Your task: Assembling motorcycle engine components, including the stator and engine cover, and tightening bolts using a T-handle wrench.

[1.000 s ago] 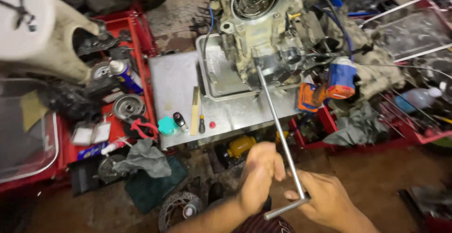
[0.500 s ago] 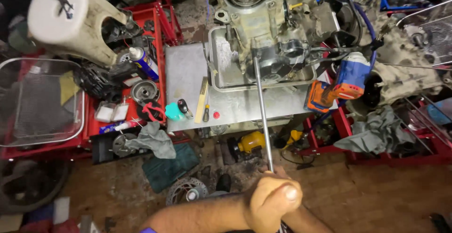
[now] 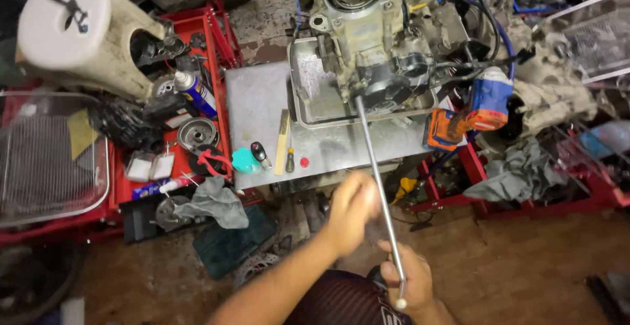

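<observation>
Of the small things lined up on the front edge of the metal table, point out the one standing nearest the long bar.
The small red cap. It sits at the right end of the row, beyond the screwdriver, wooden stick and teal piece, closest to the long bar.

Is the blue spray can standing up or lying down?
Lying tilted. The blue spray can leans on its side among parts in the red tray, white cap end pointing up-left.

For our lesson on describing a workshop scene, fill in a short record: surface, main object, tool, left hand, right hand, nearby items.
Surface: grey metal bench top
Main object: grimy metal engine block in a shallow steel tray
Tool: long shiny steel rod, far end at the engine
Left hand: blurred, beside the rod
Right hand: gripping the rod's near end
Nearby items: orange and blue cordless drill, blue spray can, grey rag
</observation>
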